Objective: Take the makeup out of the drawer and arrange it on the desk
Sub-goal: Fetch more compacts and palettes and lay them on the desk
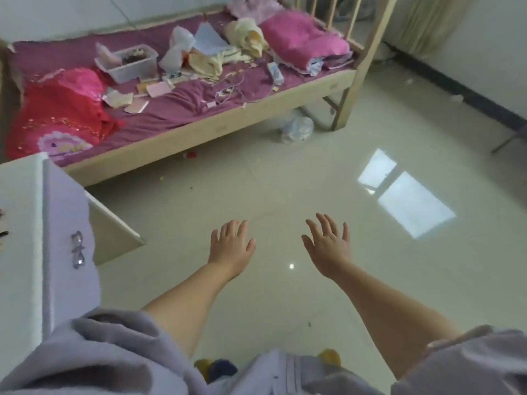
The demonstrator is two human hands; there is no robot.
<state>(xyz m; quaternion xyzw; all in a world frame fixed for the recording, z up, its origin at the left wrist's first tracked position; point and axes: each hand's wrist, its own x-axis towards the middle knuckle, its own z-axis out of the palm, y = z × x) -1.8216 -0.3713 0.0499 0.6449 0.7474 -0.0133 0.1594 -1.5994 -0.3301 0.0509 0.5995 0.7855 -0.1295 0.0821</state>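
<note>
Head view is showing two bare hands, left hand [231, 246] and right hand [328, 246], both spreading open fingers over the floor [256, 195], gripping nothing. At the left edge, a white desk [20, 223] is getting cut off; small dark items on it are hard to make out. One cluttered bed [176, 109] is lying beyond.

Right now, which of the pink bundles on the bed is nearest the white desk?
The red-pink quilt at the bed's left end, just behind the desk. The brighter pink folded blanket lies at the far right end by the wooden rails.
</note>
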